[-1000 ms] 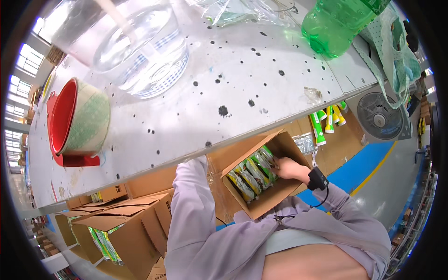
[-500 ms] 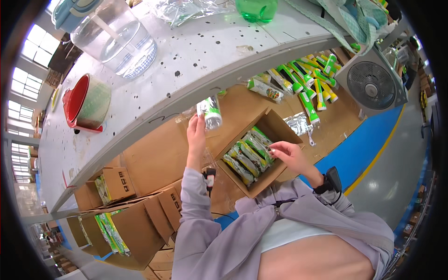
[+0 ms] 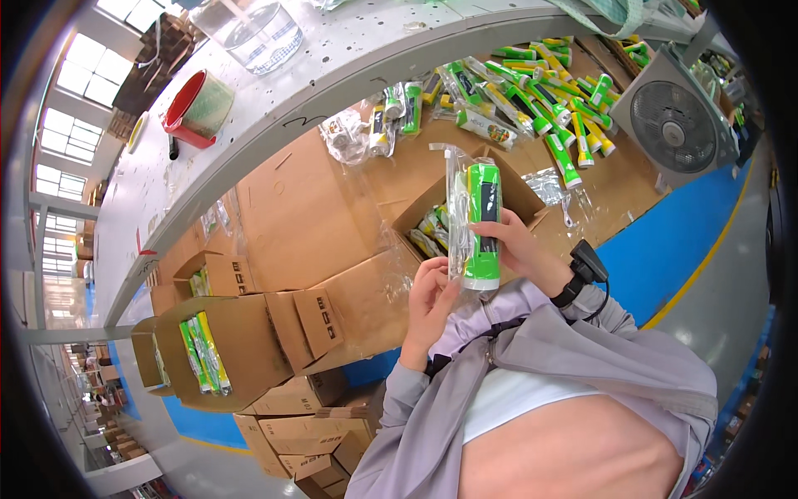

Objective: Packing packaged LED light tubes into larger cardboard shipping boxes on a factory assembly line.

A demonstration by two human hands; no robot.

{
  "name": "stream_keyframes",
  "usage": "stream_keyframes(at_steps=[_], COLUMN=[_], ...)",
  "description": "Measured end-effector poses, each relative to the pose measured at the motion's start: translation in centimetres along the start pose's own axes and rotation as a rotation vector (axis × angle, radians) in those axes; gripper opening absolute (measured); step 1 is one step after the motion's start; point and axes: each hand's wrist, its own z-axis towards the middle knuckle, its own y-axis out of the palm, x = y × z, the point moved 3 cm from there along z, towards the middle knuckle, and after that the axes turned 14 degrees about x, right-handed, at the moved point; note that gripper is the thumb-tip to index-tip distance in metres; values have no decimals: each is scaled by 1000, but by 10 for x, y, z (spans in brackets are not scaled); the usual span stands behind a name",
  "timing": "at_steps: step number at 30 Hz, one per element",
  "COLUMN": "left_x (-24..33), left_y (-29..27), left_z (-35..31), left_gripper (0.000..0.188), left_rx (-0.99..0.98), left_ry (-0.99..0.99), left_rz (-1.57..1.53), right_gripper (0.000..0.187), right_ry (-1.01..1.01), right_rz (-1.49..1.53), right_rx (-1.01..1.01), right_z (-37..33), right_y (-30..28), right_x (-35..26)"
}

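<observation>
A green flashlight (image 3: 484,224) with a dark panel and a white end stands nearly upright in a clear plastic bag (image 3: 456,204). My right hand (image 3: 517,244) is closed round it from the right, the thumb across the dark panel. My left hand (image 3: 431,305) pinches the lower left edge of the bag beside the white end. Just behind them is an open cardboard box (image 3: 413,218), with several bagged green and yellow pieces (image 3: 431,229) in it. The flashlight and my right hand hide much of the box's inside.
Loose flashlights (image 3: 540,96) lie heaped at the far right beside a grey box fan (image 3: 675,116). A white table (image 3: 332,62) overhangs the cardboard, holding a red-rimmed cup (image 3: 199,108) and a clear jug (image 3: 264,37). Open boxes (image 3: 241,337) stand at left, above stacked cartons (image 3: 307,432).
My left hand has come from under the table edge to the right and nearer me with the bagged flashlight. My right hand has left the box's contents and taken hold of it. The view has shifted.
</observation>
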Motion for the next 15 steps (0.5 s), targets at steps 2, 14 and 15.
stream_keyframes(at_steps=[2, 14, 15], left_x=[-4, 12, 12], left_y=[-1, 63, 65], left_z=[-5, -7, -8], left_gripper=[7, 68, 68], left_rx=[7, -15, -4], left_ry=[-80, 63, 65], left_rz=[-58, 637, 636], right_gripper=[31, 56, 58], right_ry=[-34, -371, -412], right_rz=[-33, -488, -567], right_rx=[-41, -135, -83], right_z=[-1, -51, -55], right_y=[-11, -15, -17], right_x=[3, -29, -31])
